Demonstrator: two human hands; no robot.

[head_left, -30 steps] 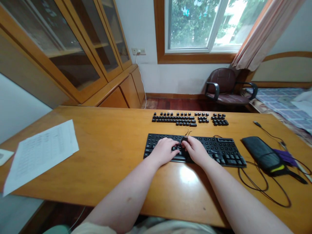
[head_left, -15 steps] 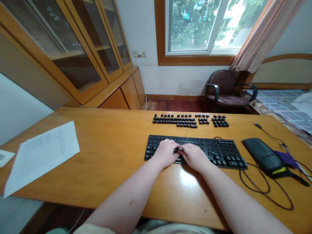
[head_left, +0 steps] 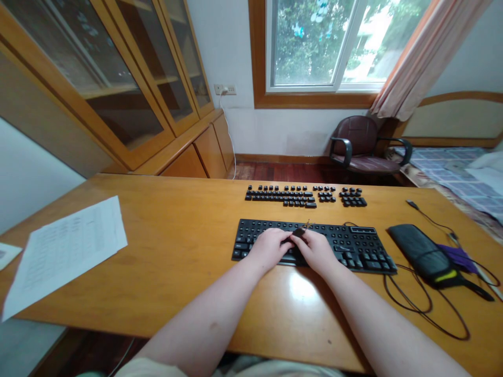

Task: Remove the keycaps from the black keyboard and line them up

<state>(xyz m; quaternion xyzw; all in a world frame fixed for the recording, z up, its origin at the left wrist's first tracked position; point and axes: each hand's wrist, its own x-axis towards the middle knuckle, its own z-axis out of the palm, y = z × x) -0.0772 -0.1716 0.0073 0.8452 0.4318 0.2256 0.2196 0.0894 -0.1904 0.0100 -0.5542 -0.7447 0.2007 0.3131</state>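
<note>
A black keyboard [head_left: 356, 251] lies on the desk under both my hands, many of its keycaps off and others in place along the lower rows. My right hand [head_left: 319, 251] is closed on a small dark keycap puller [head_left: 298, 232], whose thin wire prongs point up and away. Close against it, my left hand [head_left: 271, 245] rests over the keyboard's left half, its fingertips pinched together beside the puller. What these fingertips hold, if anything, is hidden. Beyond the keyboard, loose black keycaps [head_left: 275, 197] are laid out in rows and groups.
A dark pouch [head_left: 418, 251] lies right of the keyboard with a purple item [head_left: 458, 257], looped cables [head_left: 432, 317] and a USB plug [head_left: 412, 204]. Paper sheets [head_left: 70, 246] lie on the desk [head_left: 176, 235] at left. A chair [head_left: 359, 144] stands beyond.
My right hand has turned and lifted slightly, so the puller's wire prongs now point upward above the fingers. The left hand has barely moved. The view has shifted a little.
</note>
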